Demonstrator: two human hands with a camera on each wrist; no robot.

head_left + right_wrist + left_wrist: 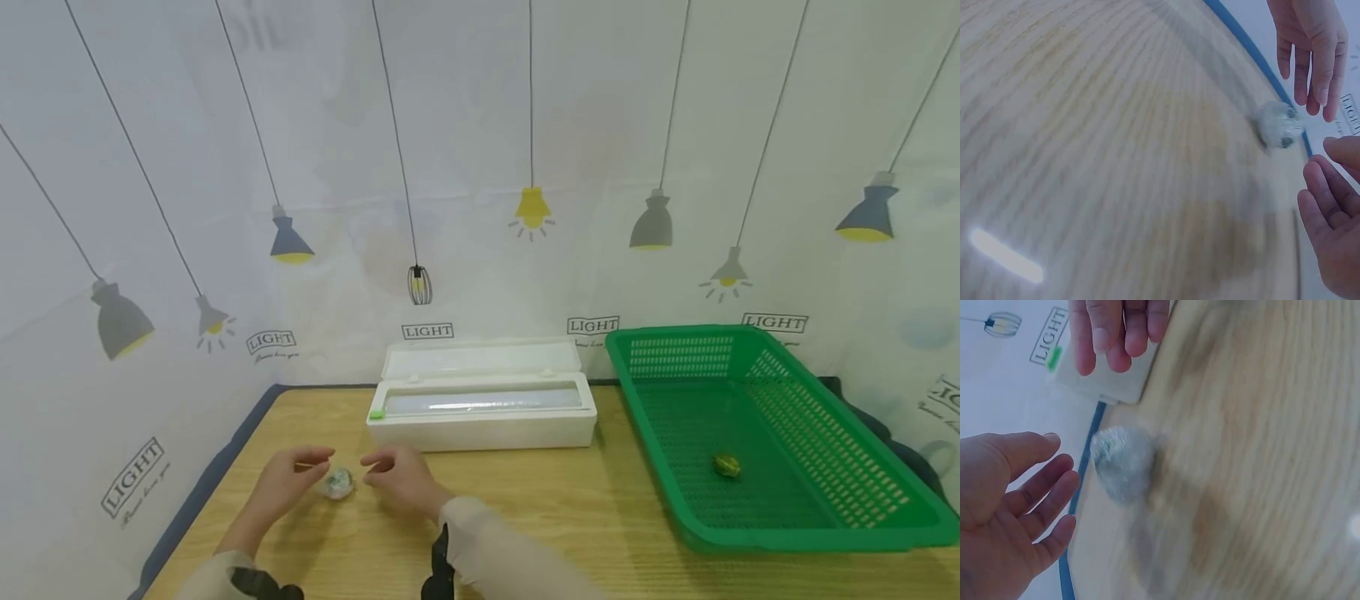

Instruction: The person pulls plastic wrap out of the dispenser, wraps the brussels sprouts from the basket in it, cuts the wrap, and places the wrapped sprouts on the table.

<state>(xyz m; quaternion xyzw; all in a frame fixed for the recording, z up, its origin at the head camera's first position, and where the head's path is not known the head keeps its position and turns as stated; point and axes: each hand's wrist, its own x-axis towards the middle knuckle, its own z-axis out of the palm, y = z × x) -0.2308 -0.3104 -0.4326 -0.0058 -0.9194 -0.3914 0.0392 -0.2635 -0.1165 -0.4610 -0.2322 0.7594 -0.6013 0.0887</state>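
A small round bundle (340, 484) wrapped in clear plastic film lies on the wooden table, with something greenish showing through; what is inside I cannot tell. In the head view my left hand (283, 483) is just to its left and my right hand (405, 477) just to its right. Both wrist views show a gap between the bundle (1124, 464) and the fingers. My left hand (1016, 506) has loosely bent fingers and holds nothing. The right hand (1341, 219) is likewise relaxed, with nothing in it.
Behind the hands stands a white cling film box (483, 429), lid raised, a film roll (483, 402) inside. At the right a green plastic basket (667, 492) holds one small yellow-green object (726, 465). A lamp-printed cloth (465, 167) hangs behind and at the sides.
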